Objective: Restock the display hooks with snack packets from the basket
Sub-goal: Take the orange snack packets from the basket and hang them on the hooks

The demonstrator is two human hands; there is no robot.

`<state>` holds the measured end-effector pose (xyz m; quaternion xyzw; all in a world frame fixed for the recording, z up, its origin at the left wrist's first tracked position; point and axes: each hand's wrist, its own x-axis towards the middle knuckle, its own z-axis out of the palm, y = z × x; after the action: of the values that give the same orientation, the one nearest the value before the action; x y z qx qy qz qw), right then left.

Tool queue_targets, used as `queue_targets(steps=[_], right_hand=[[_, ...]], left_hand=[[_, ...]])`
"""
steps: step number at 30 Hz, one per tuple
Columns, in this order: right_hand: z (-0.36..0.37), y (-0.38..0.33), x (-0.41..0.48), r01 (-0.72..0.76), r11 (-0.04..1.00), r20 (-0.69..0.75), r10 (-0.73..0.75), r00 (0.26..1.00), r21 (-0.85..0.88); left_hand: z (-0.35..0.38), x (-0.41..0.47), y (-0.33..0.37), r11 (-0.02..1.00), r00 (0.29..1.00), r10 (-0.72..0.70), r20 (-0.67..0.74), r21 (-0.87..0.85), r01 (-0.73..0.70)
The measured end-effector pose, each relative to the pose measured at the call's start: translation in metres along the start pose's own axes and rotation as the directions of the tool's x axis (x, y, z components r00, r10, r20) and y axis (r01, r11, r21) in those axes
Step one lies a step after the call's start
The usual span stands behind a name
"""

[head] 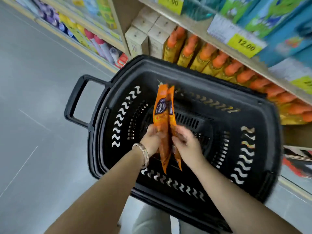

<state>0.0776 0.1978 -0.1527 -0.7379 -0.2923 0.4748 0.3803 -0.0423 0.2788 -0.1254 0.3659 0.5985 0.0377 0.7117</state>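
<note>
Two packets (160, 115) are held up just above the basket (263, 149), left hand (152, 140) and right hand (188, 146) each with fingers (179, 133) curled round one, nothing else visible inside it, no hooks in view, so hanging these is what's left imo.

a shop aisle: long shelves (194, 22) run beside a grey floor (33, 98), packed with rows of identical orange-capped bottles (207, 54), stacked boxes (140, 39) and bright cartons. a yellow price tag (245, 45) reading 12.00 hangs on the shelf edge, and a black plastic shopping basket (265, 149) is in the aisle.
</note>
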Motion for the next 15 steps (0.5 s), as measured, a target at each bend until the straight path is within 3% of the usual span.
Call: queue_targets(steps=[4,10,12,15], right_hand=[[-0.026,-0.057,-0.025,0.154,0.972,0.15,-0.128,0.98,-0.176],[-0.071,-0.105,-0.078,0.212,0.966,0.226,-0.177,0.958,-0.145],[-0.091,-0.116,-0.102,0.274,0.945,0.099,-0.26,0.961,-0.181],[-0.133,-0.125,-0.127,0.306,0.939,-0.37,-0.343,0.863,-0.157]], left_hand=[[0.015,-0.047,0.037,0.982,0.988,0.137,0.072,-0.144,-0.125],[0.022,-0.102,0.074,0.941,0.939,0.337,-0.069,0.05,-0.335],[0.028,-0.123,0.08,0.909,0.91,0.408,-0.068,0.125,-0.398],[0.048,-0.162,0.092,0.822,0.841,0.538,0.065,0.182,-0.54]])
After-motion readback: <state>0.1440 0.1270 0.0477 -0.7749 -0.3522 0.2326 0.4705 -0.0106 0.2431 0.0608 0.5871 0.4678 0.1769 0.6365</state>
